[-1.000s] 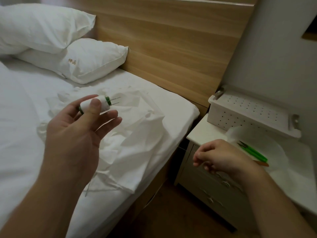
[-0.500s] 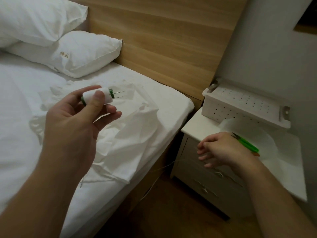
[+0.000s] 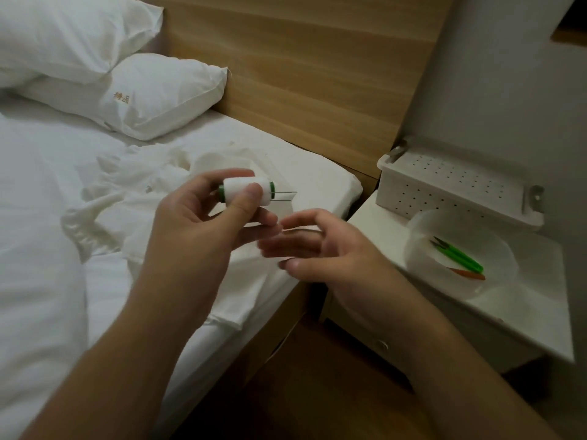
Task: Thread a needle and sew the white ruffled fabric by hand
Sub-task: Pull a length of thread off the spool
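Note:
My left hand (image 3: pixel 203 227) grips a spool of white thread (image 3: pixel 246 192) with green ends, thumb on its front. Two thin needles (image 3: pixel 284 195) stick out of the spool's right end. My right hand (image 3: pixel 320 246) hovers just below and to the right of the spool, fingers relaxed and pointing left, holding nothing I can see. The white ruffled fabric (image 3: pixel 127 198) lies crumpled on the bed behind and under both hands.
Two white pillows (image 3: pixel 133 93) lean on the wooden headboard (image 3: pixel 301 68). A white nightstand (image 3: pixel 524 325) on the right carries a perforated white box (image 3: pixel 454 182) and a clear bowl (image 3: pixel 422 258) holding green thread snips (image 3: pixel 459 257).
My right hand has moved left from the nightstand to just under the spool and has opened up. The left hand keeps its grip on the spool. The view has shifted.

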{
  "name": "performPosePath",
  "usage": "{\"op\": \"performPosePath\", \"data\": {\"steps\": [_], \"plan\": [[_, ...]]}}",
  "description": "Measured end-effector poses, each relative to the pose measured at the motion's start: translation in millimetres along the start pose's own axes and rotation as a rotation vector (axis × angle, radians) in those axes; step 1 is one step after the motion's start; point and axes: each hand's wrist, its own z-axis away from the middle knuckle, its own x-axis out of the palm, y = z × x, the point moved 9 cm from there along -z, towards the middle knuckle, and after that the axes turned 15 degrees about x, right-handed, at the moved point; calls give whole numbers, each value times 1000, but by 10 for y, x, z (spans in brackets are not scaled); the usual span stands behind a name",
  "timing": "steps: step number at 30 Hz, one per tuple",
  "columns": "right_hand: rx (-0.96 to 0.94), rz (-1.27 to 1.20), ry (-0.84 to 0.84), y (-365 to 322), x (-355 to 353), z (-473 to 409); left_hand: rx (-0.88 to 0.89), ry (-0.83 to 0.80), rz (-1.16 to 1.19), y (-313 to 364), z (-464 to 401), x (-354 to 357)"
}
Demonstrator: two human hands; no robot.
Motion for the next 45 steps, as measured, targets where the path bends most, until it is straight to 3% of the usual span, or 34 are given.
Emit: {"op": "performPosePath", "data": {"steps": [4,19,30,40,45], "plan": [[-21,-43,-66,32,198,-55,-32,-28,-11,-23,57,102],[-68,-12,239,-61,-458,132,-28,-13,-62,-67,28,24],[-82,-151,430,-4,-847,257,-179,21,146,-244,87,88],[-7,-66,580,67,-1117,320,-191,178,319,-274,104,116],[101,195,638,86,-1214,320,-90,250,138,-243,139,46]]}}
